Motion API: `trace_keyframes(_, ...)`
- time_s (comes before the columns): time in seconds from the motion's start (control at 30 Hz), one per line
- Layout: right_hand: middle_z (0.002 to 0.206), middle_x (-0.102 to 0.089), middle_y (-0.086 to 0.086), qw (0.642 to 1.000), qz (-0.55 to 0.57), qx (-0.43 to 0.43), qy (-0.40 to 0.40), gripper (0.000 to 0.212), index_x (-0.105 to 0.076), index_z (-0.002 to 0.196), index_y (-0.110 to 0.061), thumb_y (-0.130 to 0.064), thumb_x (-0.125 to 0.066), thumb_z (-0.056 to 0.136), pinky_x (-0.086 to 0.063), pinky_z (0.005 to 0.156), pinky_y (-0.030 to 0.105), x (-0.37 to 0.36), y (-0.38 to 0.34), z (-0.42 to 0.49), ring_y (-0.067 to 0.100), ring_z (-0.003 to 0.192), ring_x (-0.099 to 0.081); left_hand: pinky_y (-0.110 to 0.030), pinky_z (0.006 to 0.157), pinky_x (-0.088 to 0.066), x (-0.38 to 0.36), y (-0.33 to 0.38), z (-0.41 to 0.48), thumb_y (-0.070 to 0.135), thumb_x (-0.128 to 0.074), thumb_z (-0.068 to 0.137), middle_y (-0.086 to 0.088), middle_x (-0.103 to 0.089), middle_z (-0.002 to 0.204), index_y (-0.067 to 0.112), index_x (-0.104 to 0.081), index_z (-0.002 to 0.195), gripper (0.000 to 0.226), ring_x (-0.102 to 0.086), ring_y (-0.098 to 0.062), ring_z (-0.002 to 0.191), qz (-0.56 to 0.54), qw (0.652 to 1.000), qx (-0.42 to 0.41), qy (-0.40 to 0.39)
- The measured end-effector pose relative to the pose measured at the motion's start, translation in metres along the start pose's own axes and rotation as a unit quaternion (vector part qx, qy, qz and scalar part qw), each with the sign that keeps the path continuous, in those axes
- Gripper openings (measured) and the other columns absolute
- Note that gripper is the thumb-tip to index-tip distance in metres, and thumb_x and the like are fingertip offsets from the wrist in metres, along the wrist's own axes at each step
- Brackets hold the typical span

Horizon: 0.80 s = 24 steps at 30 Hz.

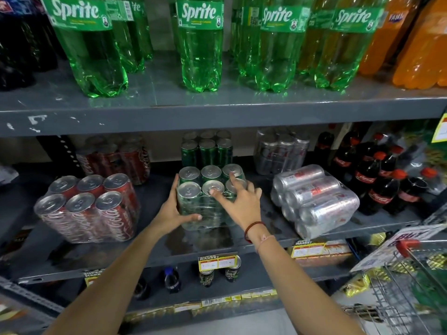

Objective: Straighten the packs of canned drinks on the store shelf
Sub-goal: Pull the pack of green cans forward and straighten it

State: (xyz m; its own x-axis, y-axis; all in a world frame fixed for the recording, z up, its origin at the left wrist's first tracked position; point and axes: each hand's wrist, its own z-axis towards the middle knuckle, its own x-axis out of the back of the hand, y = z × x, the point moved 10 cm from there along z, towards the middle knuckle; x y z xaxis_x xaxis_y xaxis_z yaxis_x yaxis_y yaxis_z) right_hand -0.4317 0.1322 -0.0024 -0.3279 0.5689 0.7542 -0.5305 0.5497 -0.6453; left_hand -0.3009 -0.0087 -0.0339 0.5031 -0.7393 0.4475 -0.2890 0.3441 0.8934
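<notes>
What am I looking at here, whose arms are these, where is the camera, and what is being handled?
There is no machine: a person wears a wide-angle camera on the head, looking forward and down, so both bare arms reach in from below. The left hand grips the left side of a shrink-wrapped six-pack of green cans standing on the grey metal middle shelf. The right hand rests its fingers on the can tops. Left of it stands a wrapped pack of red cola cans; right of it a wrapped pack of silver cans lies tipped on its side. More packs stand behind, and green plastic Sprite bottles fill the shelf above.
</notes>
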Motion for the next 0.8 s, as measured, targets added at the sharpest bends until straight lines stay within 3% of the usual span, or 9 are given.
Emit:
trace_keyframes(0.1,0.134,-0.041,0.022,1.0,0.005,-0.01,0.012,0.096,-0.032,0.144,-0.032,-0.086,-0.033,0.064,-0.033,0.102,0.046,0.0,-0.003,0.001,0.038,0.119,-0.032,-0.02,0.102,-0.027,0.002,0.002,0.001,0.019,-0.084,0.065,0.013,-0.032,0.141,0.032,0.012,0.146,0.126,-0.029,-0.002,0.127,0.011,1.0,0.003,-0.004)
trace_keyframes(0.2,0.14,-0.033,0.02,0.998,0.062,0.007,-0.031,0.083,-0.027,0.145,-0.033,-0.07,-0.053,0.076,-0.03,0.108,0.047,-0.005,-0.005,0.002,0.038,0.128,-0.026,-0.026,0.108,-0.025,0.01,0.005,-0.007,0.033,-0.085,0.06,0.008,-0.025,0.152,0.03,0.009,0.147,0.129,-0.026,-0.005,0.134,0.006,1.0,0.015,0.013)
trace_keyframes(0.3,0.144,-0.03,0.016,0.987,0.159,0.029,0.004,0.078,-0.026,0.146,-0.032,-0.057,-0.06,0.08,-0.026,0.111,0.041,0.023,-0.005,-0.003,0.032,0.135,-0.025,-0.037,0.117,-0.018,0.034,0.027,-0.026,0.049,-0.076,0.063,0.005,-0.01,0.158,0.026,-0.001,0.149,0.116,-0.014,-0.012,0.144,-0.021,0.989,-0.007,0.143)
trace_keyframes(0.4,0.142,-0.035,0.016,0.972,0.197,0.009,0.13,0.073,-0.035,0.143,-0.026,-0.052,-0.063,0.081,-0.028,0.109,0.035,0.083,0.029,-0.009,0.029,0.134,-0.032,-0.037,0.116,-0.02,0.032,0.095,-0.042,0.061,-0.062,0.074,0.004,-0.02,0.154,0.022,-0.018,0.147,0.093,-0.018,-0.01,0.141,0.014,0.959,-0.126,0.253)
trace_keyframes(0.5,0.139,-0.039,0.02,0.951,0.16,-0.017,0.263,0.08,-0.04,0.14,-0.017,-0.062,-0.054,0.076,-0.031,0.109,0.04,0.144,0.083,-0.018,0.033,0.129,-0.036,-0.035,0.112,-0.02,-0.023,0.145,-0.019,0.069,-0.049,0.074,-0.006,-0.025,0.154,0.025,-0.023,0.146,0.088,-0.021,-0.02,0.142,0.087,0.961,-0.177,0.192)
trace_keyframes(0.57,0.141,-0.035,0.022,0.945,0.123,-0.073,0.294,0.086,-0.036,0.143,-0.018,-0.066,-0.053,0.073,-0.032,0.108,0.048,0.167,0.122,-0.021,0.037,0.129,-0.033,-0.038,0.114,-0.018,-0.072,0.164,0.006,0.073,-0.045,0.072,-0.011,-0.021,0.155,0.02,-0.023,0.146,0.093,-0.017,-0.025,0.144,0.112,0.969,-0.191,0.11)
trace_keyframes(0.67,0.149,-0.021,0.023,0.947,0.105,-0.184,0.241,0.1,-0.02,0.148,-0.027,-0.069,-0.062,0.067,-0.028,0.109,0.054,0.171,0.177,-0.017,0.041,0.136,-0.02,-0.041,0.117,-0.014,-0.145,0.181,0.048,0.066,-0.051,0.078,-0.017,-0.015,0.156,0.021,-0.018,0.148,0.089,-0.012,-0.029,0.145,0.172,0.962,-0.212,-0.003)
trace_keyframes(0.8,0.155,-0.013,0.022,0.926,0.221,-0.278,0.132,0.124,-0.001,0.15,-0.031,-0.066,-0.074,0.057,-0.026,0.114,0.049,0.142,0.217,-0.006,0.039,0.141,-0.022,-0.041,0.117,-0.016,-0.205,0.194,0.108,0.057,-0.056,0.081,-0.017,-0.009,0.158,0.024,-0.011,0.149,0.088,-0.011,-0.033,0.145,0.251,0.947,-0.183,-0.086)
